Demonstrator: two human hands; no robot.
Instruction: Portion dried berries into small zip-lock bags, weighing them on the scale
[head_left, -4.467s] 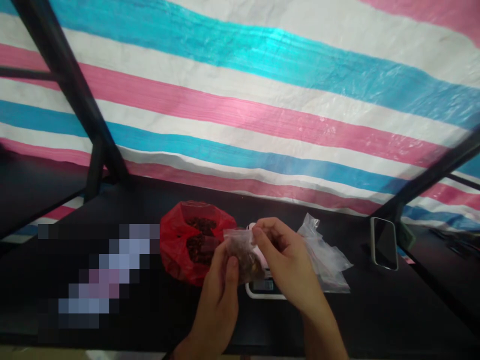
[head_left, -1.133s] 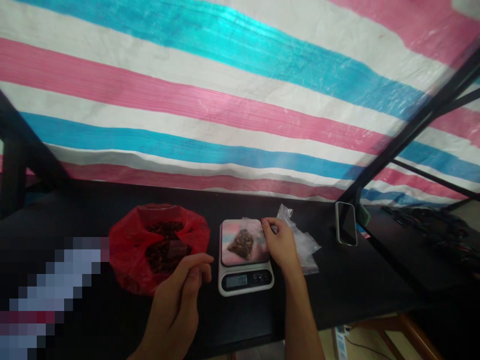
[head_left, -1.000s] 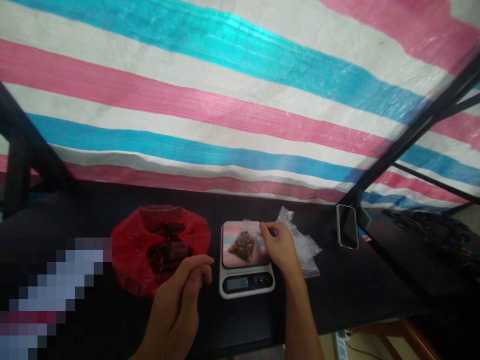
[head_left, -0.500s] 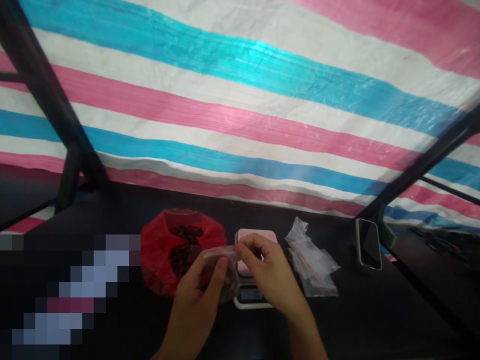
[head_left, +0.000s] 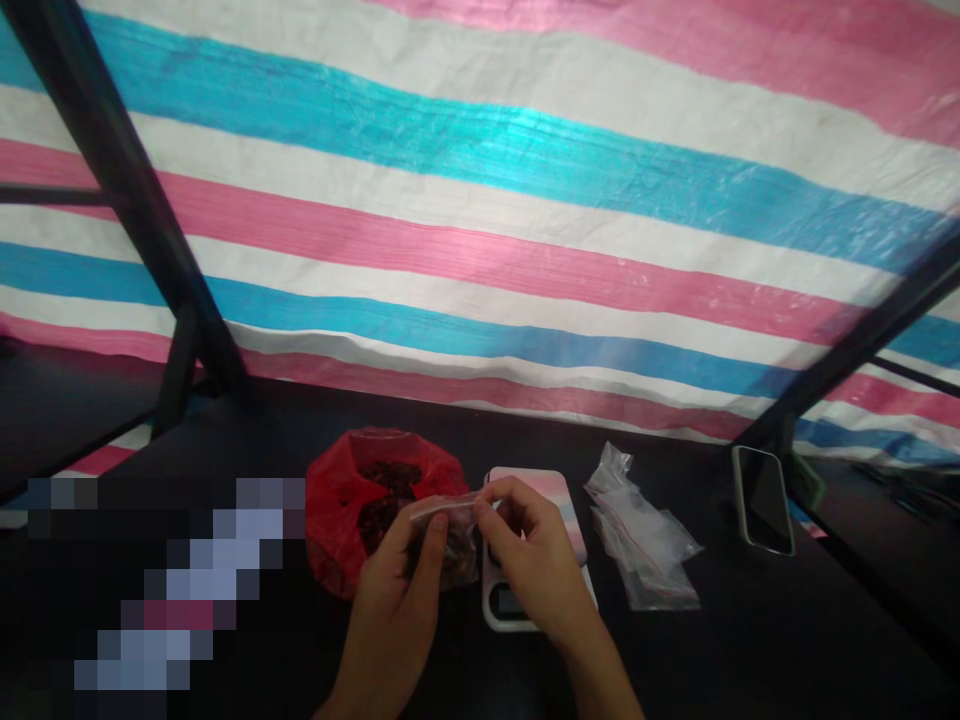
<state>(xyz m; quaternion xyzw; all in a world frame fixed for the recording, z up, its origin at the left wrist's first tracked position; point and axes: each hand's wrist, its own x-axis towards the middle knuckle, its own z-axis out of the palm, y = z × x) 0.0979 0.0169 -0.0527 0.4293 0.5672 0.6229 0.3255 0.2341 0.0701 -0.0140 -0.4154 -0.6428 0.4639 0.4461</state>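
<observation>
Spreading behind everything, a striped tarpaulin runs down to the far edge of the black bench, between dark frame posts. Left of the bench's middle, a red plastic bag gapes, with a digital scale to its right and a sheaf of clear zip bags past that. The right hand overlaps the scale; the left hand is before the red bag. A smartphone sits toward the bench's far right corner. Between the hands is a filled zip bag, its mouth running crosswise, rising slightly rightward. Nearer its body, the left hand grips it, thumb in front; the right hand pinches its upper right corner. Smallest are brown pieces inside the red bag.
</observation>
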